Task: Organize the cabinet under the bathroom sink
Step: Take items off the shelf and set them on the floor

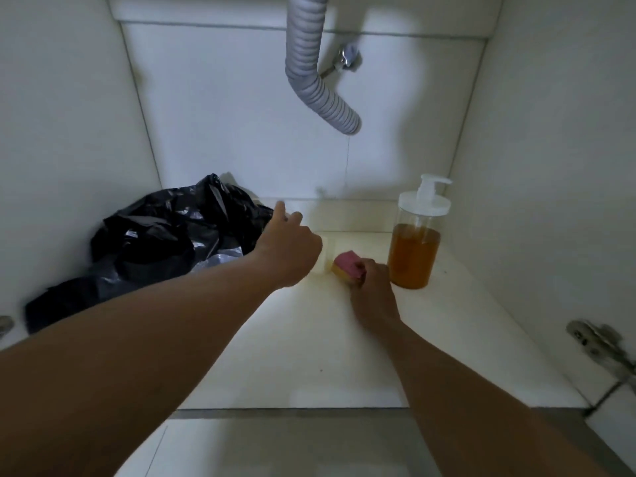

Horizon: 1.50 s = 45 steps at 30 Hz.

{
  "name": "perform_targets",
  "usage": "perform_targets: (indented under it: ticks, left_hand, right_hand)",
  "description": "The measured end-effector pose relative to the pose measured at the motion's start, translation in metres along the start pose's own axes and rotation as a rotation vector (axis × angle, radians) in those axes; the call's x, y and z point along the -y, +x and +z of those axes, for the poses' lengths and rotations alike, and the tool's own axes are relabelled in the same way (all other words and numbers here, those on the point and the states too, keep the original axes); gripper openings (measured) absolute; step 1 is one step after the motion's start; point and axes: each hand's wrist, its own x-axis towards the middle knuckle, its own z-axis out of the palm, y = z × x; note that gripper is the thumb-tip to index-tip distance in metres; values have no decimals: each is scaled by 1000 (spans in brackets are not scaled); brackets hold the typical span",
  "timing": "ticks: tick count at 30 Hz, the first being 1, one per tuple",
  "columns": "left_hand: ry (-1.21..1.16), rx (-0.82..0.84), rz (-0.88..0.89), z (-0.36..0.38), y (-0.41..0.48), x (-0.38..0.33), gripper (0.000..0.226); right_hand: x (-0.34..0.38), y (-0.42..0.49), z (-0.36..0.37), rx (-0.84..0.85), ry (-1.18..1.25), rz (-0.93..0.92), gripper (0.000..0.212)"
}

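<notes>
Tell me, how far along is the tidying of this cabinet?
Looks done: the pump bottle stands upright near the right wall. In hand: the right hand grips a pink sponge, and the left hand seems to hold a white container, mostly hidden. Left to do: the black plastic bag lies crumpled in the left corner. Roughly midway, I'd guess.

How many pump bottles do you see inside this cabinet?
1. The pump bottle with amber liquid stands at the right, beside the right hand, which grips a pink sponge. The black plastic bag may hide others.
</notes>
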Motion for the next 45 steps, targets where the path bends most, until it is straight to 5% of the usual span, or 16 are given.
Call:
perform_targets:
  ticks: [4,14,23,34,42,45]
  left_hand:
    - [-186,25,23,-43,-32,-7,46]
    - [-941,37,-275,-103,-95,-26,72]
    - [-1218,232,-219,-160,-152,-50,65]
    - [-1297,503,110,-148,-203,-167,43]
    - [-1396,550,-67,-117,-187,-137,32]
    - [-1356,530,-147,-102,-187,-129,35]
  right_hand:
    - [7,-42,-13,-7,36,35,36]
    - [36,-155,-62,39,59,83,35]
    - [14,-290,-99,-35,74,-39,27]
    - [-54,-391,-122,-190,-34,183,40]
    - [-54,-375,-114,-211,-254,83,51]
    - [-38,-340,-95,-33,-293,92,36]
